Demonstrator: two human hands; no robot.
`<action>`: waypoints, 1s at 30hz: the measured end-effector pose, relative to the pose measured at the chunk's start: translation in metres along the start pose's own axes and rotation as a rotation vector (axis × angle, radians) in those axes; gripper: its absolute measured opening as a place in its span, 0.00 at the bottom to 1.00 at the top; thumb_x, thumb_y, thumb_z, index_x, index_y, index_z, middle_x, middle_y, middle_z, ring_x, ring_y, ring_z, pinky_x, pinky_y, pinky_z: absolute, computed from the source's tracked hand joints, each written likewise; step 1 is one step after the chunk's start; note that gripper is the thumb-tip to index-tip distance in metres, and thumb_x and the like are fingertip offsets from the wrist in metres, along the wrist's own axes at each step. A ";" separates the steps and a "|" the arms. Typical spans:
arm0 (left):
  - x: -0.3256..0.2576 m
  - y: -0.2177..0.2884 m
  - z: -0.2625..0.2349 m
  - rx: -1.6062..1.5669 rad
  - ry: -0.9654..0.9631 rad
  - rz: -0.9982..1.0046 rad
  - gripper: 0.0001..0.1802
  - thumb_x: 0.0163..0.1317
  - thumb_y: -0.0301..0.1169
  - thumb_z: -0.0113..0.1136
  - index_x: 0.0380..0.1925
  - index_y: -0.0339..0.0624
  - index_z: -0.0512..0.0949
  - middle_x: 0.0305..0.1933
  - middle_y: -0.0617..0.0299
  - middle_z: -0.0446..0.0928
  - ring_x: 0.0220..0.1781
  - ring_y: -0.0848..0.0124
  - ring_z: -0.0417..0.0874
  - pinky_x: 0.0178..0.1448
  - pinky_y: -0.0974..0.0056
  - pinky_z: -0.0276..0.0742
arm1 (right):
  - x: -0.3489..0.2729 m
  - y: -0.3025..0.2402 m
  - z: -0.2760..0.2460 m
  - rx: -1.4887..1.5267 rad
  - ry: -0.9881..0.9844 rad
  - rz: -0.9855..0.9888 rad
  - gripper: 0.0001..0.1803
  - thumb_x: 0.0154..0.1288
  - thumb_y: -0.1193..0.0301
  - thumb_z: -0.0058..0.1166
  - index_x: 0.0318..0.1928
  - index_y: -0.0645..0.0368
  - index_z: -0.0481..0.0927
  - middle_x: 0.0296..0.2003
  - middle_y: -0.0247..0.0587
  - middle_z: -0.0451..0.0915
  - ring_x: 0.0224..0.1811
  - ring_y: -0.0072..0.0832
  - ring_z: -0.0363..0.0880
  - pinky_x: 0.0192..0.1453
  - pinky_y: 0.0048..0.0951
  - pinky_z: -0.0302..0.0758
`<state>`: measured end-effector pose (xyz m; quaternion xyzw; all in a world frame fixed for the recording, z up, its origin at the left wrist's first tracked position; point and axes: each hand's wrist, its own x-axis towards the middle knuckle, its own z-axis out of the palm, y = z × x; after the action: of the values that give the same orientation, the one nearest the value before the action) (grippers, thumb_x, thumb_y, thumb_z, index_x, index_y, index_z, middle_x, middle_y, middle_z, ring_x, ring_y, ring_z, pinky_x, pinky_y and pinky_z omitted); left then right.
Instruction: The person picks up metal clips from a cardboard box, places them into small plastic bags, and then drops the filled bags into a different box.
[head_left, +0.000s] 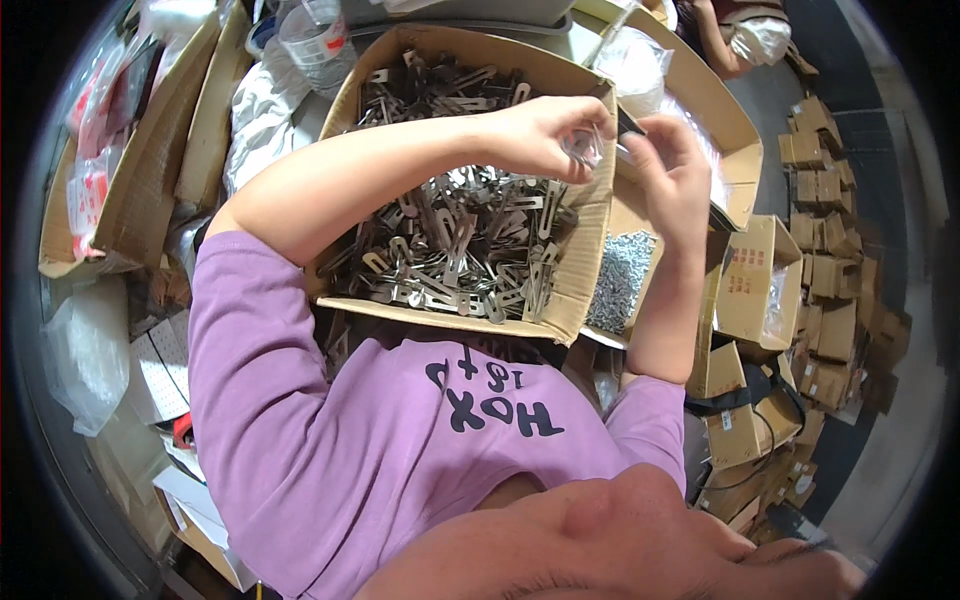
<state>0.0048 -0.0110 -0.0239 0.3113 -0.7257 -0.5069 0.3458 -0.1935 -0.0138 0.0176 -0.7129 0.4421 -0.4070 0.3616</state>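
A cardboard box [455,322] full of flat silver metal hair clips [460,240] sits in front of my chest. My left arm reaches across it, and my left hand [545,135] is closed above its right side. Its curled fingers hold a small, shiny, see-through-looking item [582,147] whose kind I cannot make out. Just beyond the box's right wall is my right hand [672,165], thumb and fingers pinched by the end of a dark narrow piece [628,125]. What lies inside that pinch is hidden. The two hands are close together but apart.
Right of the clip box, a shallow carton [735,180] holds clear plastic bags, with a pile of small silver metal parts [622,280] near it. Small cardboard boxes [835,275] are stacked at the far right. A clear plastic cup [318,45] stands behind, and tall cartons [150,200] at left.
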 end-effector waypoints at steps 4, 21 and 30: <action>-0.002 0.001 -0.008 -0.091 0.001 -0.101 0.25 0.55 0.34 0.63 0.52 0.45 0.67 0.41 0.65 0.74 0.47 0.74 0.74 0.53 0.67 0.74 | 0.008 0.019 -0.027 -0.681 -0.395 0.216 0.10 0.55 0.69 0.53 0.35 0.61 0.82 0.33 0.48 0.82 0.36 0.39 0.82 0.44 0.33 0.76; 0.000 -0.001 -0.005 -0.290 -0.017 -0.204 0.23 0.57 0.29 0.59 0.53 0.42 0.65 0.37 0.69 0.69 0.42 0.81 0.70 0.46 0.72 0.69 | 0.020 0.070 -0.025 -0.606 -0.776 0.277 0.06 0.42 0.77 0.55 0.25 0.63 0.79 0.21 0.39 0.79 0.25 0.25 0.76 0.32 0.27 0.73; -0.001 -0.001 -0.002 -0.155 -0.100 -0.162 0.27 0.53 0.25 0.61 0.53 0.40 0.64 0.34 0.69 0.70 0.37 0.80 0.71 0.45 0.71 0.70 | 0.012 0.051 -0.047 0.559 -0.665 0.475 0.08 0.54 0.80 0.59 0.36 0.67 0.79 0.29 0.38 0.80 0.31 0.23 0.79 0.38 0.23 0.78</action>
<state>0.0067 -0.0116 -0.0243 0.3157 -0.6732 -0.6024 0.2903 -0.2494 -0.0500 -0.0047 -0.5595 0.3270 -0.1667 0.7431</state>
